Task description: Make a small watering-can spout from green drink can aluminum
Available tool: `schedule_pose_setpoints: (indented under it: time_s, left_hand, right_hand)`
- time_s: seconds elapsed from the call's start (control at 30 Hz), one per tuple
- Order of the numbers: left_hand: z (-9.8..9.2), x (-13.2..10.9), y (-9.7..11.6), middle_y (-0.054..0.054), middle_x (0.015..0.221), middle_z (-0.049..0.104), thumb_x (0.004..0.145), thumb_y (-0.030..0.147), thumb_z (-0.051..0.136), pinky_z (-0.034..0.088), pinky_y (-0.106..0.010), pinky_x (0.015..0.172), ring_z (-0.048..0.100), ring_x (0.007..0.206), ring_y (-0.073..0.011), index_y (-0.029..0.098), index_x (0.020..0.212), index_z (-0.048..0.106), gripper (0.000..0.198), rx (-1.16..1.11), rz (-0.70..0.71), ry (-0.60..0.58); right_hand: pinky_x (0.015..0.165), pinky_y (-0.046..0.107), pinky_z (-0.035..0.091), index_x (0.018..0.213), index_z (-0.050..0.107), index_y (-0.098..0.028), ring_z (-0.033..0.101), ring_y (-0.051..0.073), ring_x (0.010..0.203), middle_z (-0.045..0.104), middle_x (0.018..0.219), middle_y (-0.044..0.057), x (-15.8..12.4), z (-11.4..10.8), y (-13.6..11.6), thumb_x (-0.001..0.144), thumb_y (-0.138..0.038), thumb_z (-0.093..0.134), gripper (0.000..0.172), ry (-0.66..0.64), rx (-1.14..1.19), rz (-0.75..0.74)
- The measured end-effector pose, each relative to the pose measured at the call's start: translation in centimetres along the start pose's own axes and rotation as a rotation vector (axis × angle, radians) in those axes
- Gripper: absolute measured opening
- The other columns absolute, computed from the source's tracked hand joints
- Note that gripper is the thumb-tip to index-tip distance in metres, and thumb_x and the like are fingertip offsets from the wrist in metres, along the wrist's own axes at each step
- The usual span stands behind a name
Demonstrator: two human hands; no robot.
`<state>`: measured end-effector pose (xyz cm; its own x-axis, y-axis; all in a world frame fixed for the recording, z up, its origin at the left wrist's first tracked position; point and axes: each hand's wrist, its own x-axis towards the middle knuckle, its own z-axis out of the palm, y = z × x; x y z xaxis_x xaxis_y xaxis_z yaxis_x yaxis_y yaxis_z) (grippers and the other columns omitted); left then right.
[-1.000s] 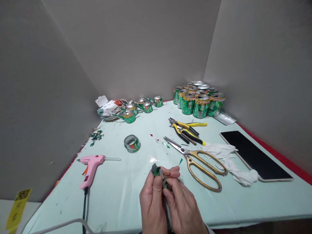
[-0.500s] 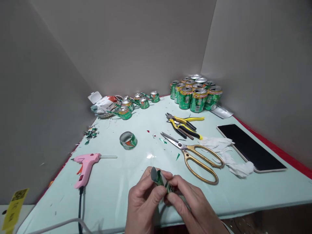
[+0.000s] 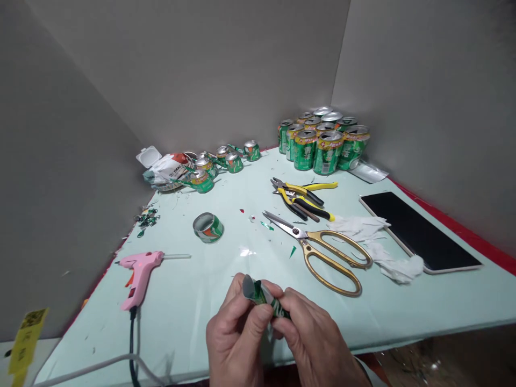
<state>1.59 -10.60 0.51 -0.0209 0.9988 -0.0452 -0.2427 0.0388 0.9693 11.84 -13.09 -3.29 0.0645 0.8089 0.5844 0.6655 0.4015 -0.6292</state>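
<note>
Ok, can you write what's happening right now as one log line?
left hand: holding green piece | right hand: holding same green piece | ring, scissors, glue gun: on table

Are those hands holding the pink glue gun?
No, the pink glue gun lies on the table, while the left hand and right hand hold a curled green piece.

From the middle of the view, at half past nine, the plastic pack (image 3: 173,166) bears letters that look like "YIBAC", the last uncertain. At eight o'clock the yellow tag (image 3: 24,346) carries a square black code above characters too blurred to read. At two o'clock the cans (image 3: 305,152) show illegible red lettering on yellow bands. White marks on the rolled green piece (image 3: 278,308), near six, are unreadable.
</note>
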Motion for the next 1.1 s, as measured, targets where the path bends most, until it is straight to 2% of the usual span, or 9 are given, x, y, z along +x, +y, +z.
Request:
schedule_pose_setpoints:
  time_s: [0.17,0.33,0.47,0.63,0.7,0.8,0.9,1.0,1.1]
  left_hand:
    - [0.4,-0.1,-0.1,-0.002,0.075,0.061,0.08,0.033,0.074,0.045,-0.022,0.065,0.056,0.076,-0.0165,0.023,0.082,0.08,0.012,0.066,0.079,0.036]
    - [0.7,-0.1,-0.4,-0.002,0.08,0.064,0.087,0.028,0.067,0.046,-0.021,0.067,0.056,0.077,-0.0156,0.025,0.09,0.08,0.014,0.091,0.171,-0.013]
    - [0.6,0.1,-0.9,-0.003,0.081,0.065,0.086,0.029,0.067,0.046,-0.021,0.07,0.056,0.081,-0.0168,0.023,0.085,0.079,0.013,0.102,0.192,0.03]
    - [0.1,0.4,-0.7,-0.004,0.088,0.068,0.083,0.028,0.07,0.046,-0.022,0.072,0.059,0.088,-0.02,0.024,0.087,0.08,0.012,0.224,0.19,0.087]
    - [0.0,0.4,-0.5,-0.003,0.085,0.068,0.08,0.026,0.073,0.046,-0.023,0.072,0.06,0.084,-0.0199,0.024,0.087,0.08,0.01,0.245,0.187,0.099]
    - [-0.1,0.3,-0.3,0.001,0.075,0.066,0.073,0.024,0.078,0.046,-0.022,0.069,0.059,0.075,-0.0174,0.024,0.082,0.077,0.009,0.232,0.133,0.128]
    - [-0.3,0.4,-0.1,0.002,0.073,0.066,0.074,0.026,0.077,0.047,-0.022,0.068,0.061,0.072,-0.0169,0.023,0.078,0.073,0.007,0.189,0.043,0.026]
    - [-0.5,0.6,0.0,0.0,0.073,0.069,0.076,0.028,0.077,0.047,-0.023,0.07,0.062,0.073,-0.0178,0.021,0.076,0.073,0.008,0.108,-0.038,-0.116]
    - [-0.8,0.9,0.0,0.0,0.07,0.067,0.071,0.03,0.081,0.045,-0.024,0.068,0.06,0.071,-0.0166,0.018,0.07,0.071,0.015,-0.022,-0.136,-0.151]
  right_hand:
    - [0.076,0.028,0.056,0.117,0.052,-0.023,0.071,0.022,0.093,0.074,0.094,0.005,-0.5,0.7,0.2,0.105,-0.031,0.028,0.027,0.036,-0.125,0.008]
    - [0.07,0.027,0.054,0.097,0.053,-0.025,0.069,0.019,0.077,0.069,0.077,0.002,0.2,0.9,0.3,0.105,-0.026,0.027,0.028,0.043,-0.025,0.022]
    - [0.067,0.029,0.051,0.092,0.055,-0.023,0.065,0.019,0.07,0.065,0.074,0.001,0.7,0.8,0.5,0.104,-0.024,0.031,0.027,0.004,0.043,0.047]
    - [0.071,0.031,0.047,0.086,0.058,-0.021,0.06,0.019,0.075,0.063,0.078,0.002,2.2,-1.4,1.1,0.098,-0.019,0.042,0.019,-0.234,0.167,0.022]
    - [0.071,0.03,0.046,0.088,0.059,-0.02,0.059,0.018,0.075,0.062,0.078,0.002,3.0,-2.5,1.3,0.095,-0.018,0.046,0.015,-0.241,0.239,0.077]
    - [0.071,0.026,0.046,0.089,0.061,-0.022,0.06,0.015,0.073,0.063,0.078,-0.001,4.1,-3.6,1.3,0.09,-0.02,0.056,0.006,-0.204,0.379,0.265]
    - [0.073,0.022,0.047,0.093,0.066,-0.024,0.06,0.013,0.076,0.066,0.084,-0.003,4.8,-4.1,1.2,0.083,-0.018,0.064,0.011,-0.28,0.569,0.412]
    - [0.071,0.022,0.045,0.094,0.07,-0.023,0.056,0.012,0.076,0.062,0.084,-0.002,5.3,-4.3,1.0,0.082,-0.016,0.062,0.016,-0.38,0.725,0.441]
    - [0.071,0.024,0.043,0.09,0.07,-0.02,0.053,0.013,0.076,0.056,0.081,-0.002,5.4,-4.4,0.9,0.08,-0.018,0.064,0.012,-0.418,0.899,0.507]
